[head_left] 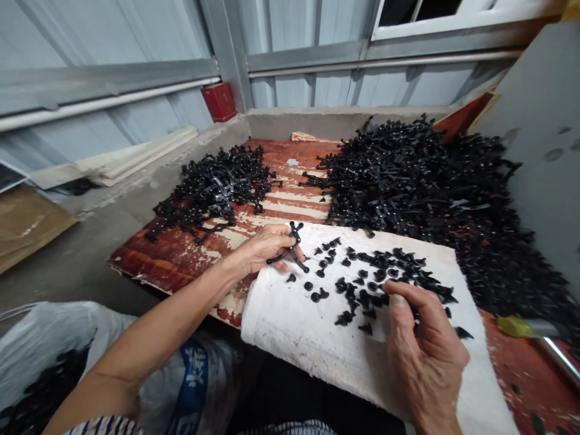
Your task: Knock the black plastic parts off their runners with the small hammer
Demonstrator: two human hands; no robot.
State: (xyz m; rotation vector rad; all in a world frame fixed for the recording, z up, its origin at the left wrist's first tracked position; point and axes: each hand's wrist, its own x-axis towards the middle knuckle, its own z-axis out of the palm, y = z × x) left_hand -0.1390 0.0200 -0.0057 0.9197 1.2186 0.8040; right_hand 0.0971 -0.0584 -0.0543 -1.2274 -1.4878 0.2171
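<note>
My left hand (258,251) grips a black plastic moulded sprue (292,248) with cross-shaped branches, held over a white cloth sheet (290,326). Several small black plastic pieces (362,290) lie scattered on that sheet. My right hand (421,344) sits at the right of the scatter, its fingertips bunched over the pieces; anything between them is hidden. Behind the sheet, on a worn red-painted board (181,257), lie a smaller heap of black sprues (211,187) and a much larger heap (417,187).
A white woven sack with blue print (190,386) sits below my left arm. A grey panel (539,121) rises at the right, and a yellow-handled tool (528,329) lies on the board. A concrete ledge (335,124) backs the board, with a red box (220,101) on it.
</note>
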